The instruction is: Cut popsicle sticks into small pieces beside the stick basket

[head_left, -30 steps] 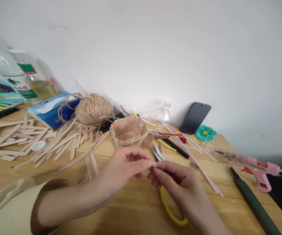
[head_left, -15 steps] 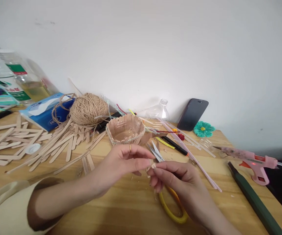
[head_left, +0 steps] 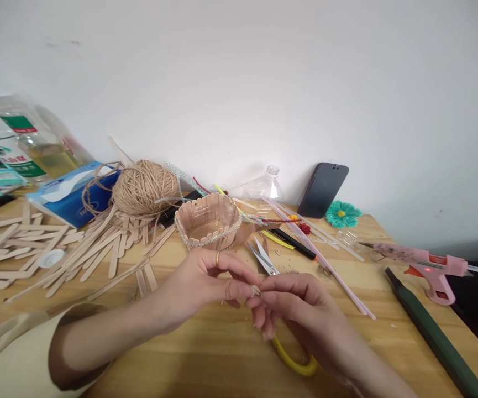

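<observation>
**Wooden Surface point(head_left: 205, 356) Against a Pale Wall point(head_left: 239, 83): Two-Handed Fingertip Hold**

The left grip point(head_left: 216, 279) (a bare hand wearing a ring) is narrow, with thumb and fingertips pinched on a small pale piece point(head_left: 256, 289). The right grip point(head_left: 305, 301) is likewise narrow, its thumb and forefinger closed on the same piece from the opposite side. The piece is located between the two sets of fingertips, above the surface; its exact shape is largely covered by the fingers.

Scissors point(head_left: 271, 267) lie directly beyond and beneath the right grip. The blades are slightly parted; the yellow handle is partly covered by the hand.

Beyond the left grip stands a container point(head_left: 224, 237) walled with wooden sticks and bound with glittering cord. To its right lie a black marker point(head_left: 294, 244) and pink straws point(head_left: 325, 262). To its left are a ball of twine point(head_left: 145, 188), a blue packet point(head_left: 75, 198) and a loose heap of wooden sticks point(head_left: 6, 251) (some crossing one another).

At the rear, a phone point(head_left: 324, 190) leans on the wall beside a green flower point(head_left: 343, 214). At the right edge, a pink glue gun point(head_left: 440, 271) shows a lit red indicator; a dark green tool point(head_left: 433, 337) lies nearer. Bottles point(head_left: 50, 157) stand at the far left.
</observation>
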A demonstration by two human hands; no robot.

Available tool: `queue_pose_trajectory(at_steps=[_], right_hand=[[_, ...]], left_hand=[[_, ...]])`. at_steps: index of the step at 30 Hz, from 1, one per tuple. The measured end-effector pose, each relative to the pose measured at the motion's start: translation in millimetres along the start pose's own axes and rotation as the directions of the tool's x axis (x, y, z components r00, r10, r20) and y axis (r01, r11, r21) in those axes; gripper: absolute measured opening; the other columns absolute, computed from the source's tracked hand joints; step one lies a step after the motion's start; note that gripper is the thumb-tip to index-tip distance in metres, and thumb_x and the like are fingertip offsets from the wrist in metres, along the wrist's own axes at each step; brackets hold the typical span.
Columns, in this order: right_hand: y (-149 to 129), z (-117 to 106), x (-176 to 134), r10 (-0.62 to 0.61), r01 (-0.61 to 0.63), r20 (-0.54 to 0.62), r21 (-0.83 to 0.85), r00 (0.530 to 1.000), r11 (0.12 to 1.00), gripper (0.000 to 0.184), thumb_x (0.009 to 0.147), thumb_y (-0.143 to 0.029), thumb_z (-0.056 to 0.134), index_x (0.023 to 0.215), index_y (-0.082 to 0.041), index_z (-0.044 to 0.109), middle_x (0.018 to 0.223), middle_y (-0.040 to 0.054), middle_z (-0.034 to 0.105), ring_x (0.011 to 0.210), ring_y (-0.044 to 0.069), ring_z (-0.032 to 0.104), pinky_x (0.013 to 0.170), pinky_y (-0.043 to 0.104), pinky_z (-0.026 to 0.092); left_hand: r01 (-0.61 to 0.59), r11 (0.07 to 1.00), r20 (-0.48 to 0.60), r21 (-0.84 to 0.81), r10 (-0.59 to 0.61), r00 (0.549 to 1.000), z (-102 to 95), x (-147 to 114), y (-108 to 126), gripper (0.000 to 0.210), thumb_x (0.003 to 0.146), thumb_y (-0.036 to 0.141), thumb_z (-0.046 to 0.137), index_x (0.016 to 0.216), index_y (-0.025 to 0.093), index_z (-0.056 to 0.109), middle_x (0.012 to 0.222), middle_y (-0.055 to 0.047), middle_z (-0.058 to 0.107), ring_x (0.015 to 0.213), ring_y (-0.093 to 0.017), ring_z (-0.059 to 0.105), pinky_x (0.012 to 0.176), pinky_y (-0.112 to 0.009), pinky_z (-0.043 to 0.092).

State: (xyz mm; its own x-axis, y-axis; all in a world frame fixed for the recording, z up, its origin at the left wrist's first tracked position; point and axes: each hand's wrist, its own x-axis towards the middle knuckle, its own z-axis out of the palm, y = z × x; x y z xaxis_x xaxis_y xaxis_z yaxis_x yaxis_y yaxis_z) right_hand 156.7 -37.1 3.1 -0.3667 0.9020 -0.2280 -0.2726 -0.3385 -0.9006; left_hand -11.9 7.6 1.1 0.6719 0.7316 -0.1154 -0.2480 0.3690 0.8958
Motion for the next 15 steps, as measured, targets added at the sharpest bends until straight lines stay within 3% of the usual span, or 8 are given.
queue_pose_trajectory(at_steps=[6,15], right_hand=[[-0.9,0.1,-0.4,-0.011,0.011,-0.026,-0.013,1.000,1.000,0.016,0.075,-0.030,0.068,0.071,-0.016,0.075,0.057,0.0009,0.065,0.049,0.006,0.056,0.050,0.016,0.045],[-8.1,5.5,-1.3,-0.029,-0.007,-0.120,-0.297,0.992,0.955,0.023,0.072,-0.039,0.068,0.064,-0.017,0.069,0.058,-0.0004,0.062,0.050,0.009,0.054,0.050,0.019,0.047]], left_hand=[[0.006,1.000,0.002,0.007,-0.006,1.000,-0.3,-0.5,-0.8,0.009,0.071,0.013,0.069,0.074,0.020,0.073,0.066,0.003,0.067,0.062,-0.006,0.060,0.060,-0.016,0.046],[-0.016,0.994,-0.042,0.104,0.020,0.999,0.6,-0.2,-0.1,0.010,0.072,0.013,0.067,0.074,0.021,0.073,0.064,0.004,0.068,0.061,-0.007,0.061,0.060,-0.016,0.047]])
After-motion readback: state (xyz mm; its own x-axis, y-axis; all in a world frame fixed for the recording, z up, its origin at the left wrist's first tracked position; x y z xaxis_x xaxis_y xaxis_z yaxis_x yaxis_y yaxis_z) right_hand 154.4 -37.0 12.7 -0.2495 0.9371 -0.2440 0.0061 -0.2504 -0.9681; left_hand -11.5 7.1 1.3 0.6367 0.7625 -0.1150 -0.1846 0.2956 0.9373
